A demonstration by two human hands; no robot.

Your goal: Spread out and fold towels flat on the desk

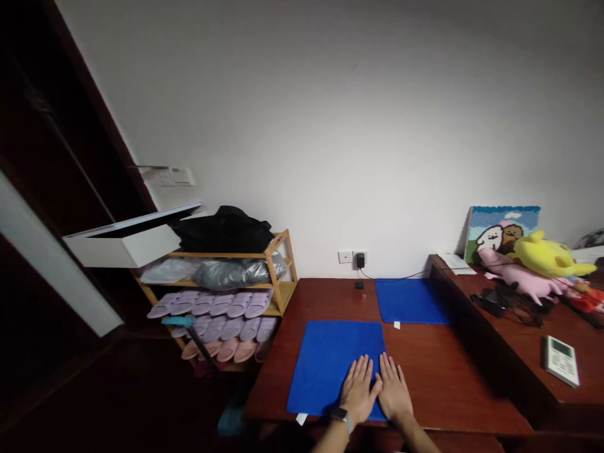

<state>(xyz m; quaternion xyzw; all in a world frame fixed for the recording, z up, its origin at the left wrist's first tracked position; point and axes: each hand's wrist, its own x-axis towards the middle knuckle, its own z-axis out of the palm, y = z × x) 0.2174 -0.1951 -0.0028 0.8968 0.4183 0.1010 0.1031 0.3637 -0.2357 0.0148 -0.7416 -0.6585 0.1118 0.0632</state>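
At the table's (453, 377) front, left of its middle: near cloth (323, 365), blue, spread flat, its white tag (302, 418) by the table's front edge.
Left hand (358, 393): palm down on the near cloth, fingers (362, 371) straight and close together, thumb out toward the right hand (395, 393); gripping nothing.
Right hand: flat along the near cloth's right edge, partly over the table's wood, fingers stretched and slightly apart; also gripping nothing.
Weight: probably light; one hand could lift the near cloth.
Feel: looks soft and thin; should fold and rumple readily, with nothing to break.
Slip: the table looks smooth, so the near cloth may skid under a sideways push; downward pressure should steady it.
Hold: pinching a corner or an edge seems best, since lifting by the middle would likely bunch it. Both corners toward the table's left side are uncovered; the white tag looks small for pulling.
Far cloth (410, 302): also blue, flat at the table's back; probably handles alike.
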